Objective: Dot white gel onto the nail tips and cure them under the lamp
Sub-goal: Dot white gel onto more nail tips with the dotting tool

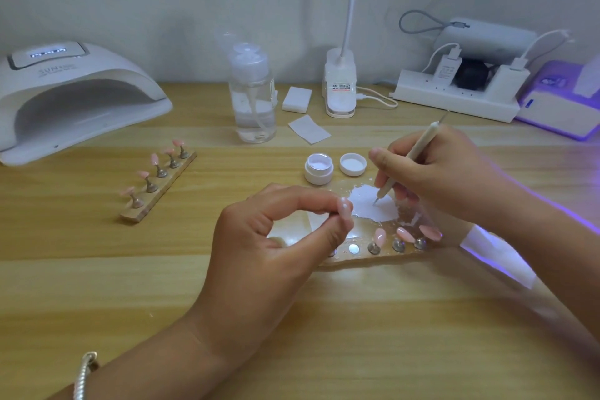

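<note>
White gel (373,204) lies in a flat patch on a clear sheet (316,221) at mid-desk. Just behind it stands the open jar (319,169), holding pale white gel, with its lid (353,164) lying upturned beside it on the right.

The right hand (438,175) grips a dotting pen (409,161) like a pencil, fingers curled round the shaft. The pen slants down to the left and its point touches the gel patch. The wrist reaches in from the right, above the sheet.

The left hand (276,237) pinches one pink nail tip (344,207) between thumb and forefinger, forming a ring, just left of the patch and near the pen point but apart from it. The other fingers curl underneath, and a bracelet (84,373) sits on the forearm.

At the sheet's near edge a wooden holder (389,256) carries three pink tips (406,234) on metal stands, with one bare metal disc (354,248) to their left; the left hand hides that end of it. A second holder (159,185) with five pink tips lies farther left on the desk (97,286).

The curing lamp (65,97) sits at the far left, mouth open toward the viewer, display lit. Along the back stand a pump bottle (251,97) partly filled with clear liquid, a stack of wipes (297,99), a loose wipe (310,128), a lamp base (339,88), a power strip (454,94) and a purple-lit device (558,101).
</note>
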Demonstrator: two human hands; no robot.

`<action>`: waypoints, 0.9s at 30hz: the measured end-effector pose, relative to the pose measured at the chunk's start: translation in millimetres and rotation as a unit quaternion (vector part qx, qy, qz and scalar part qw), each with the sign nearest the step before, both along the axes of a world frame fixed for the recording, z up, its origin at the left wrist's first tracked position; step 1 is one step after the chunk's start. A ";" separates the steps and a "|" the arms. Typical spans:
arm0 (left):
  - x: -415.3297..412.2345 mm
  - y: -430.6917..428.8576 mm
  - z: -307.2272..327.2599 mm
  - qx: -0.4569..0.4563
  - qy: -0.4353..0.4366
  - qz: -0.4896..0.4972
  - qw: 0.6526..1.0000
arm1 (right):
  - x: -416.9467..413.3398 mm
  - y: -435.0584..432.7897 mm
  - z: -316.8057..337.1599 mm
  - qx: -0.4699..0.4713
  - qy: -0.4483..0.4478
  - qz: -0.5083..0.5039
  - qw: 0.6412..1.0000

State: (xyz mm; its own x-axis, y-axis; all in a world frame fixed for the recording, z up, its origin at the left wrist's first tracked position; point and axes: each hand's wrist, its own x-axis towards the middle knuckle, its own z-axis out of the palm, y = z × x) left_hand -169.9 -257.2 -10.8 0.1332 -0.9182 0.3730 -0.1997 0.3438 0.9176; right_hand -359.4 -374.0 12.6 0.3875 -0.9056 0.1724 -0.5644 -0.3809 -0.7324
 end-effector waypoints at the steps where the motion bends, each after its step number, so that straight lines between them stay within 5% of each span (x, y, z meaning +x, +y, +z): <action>1: 0.0 -0.3 -0.1 -0.001 -0.002 -0.001 1.000 | 0.0 0.4 -0.5 -0.016 0.004 -0.012 1.000; 23: 1.6 -1.5 -3.9 -0.018 -0.020 -0.013 1.000 | 2.9 3.6 -4.0 -0.039 0.037 0.002 0.999; 27: 1.3 -1.2 -2.6 -0.025 -0.014 -0.015 0.999 | 6.8 7.9 3.6 -0.079 -0.076 -0.018 0.994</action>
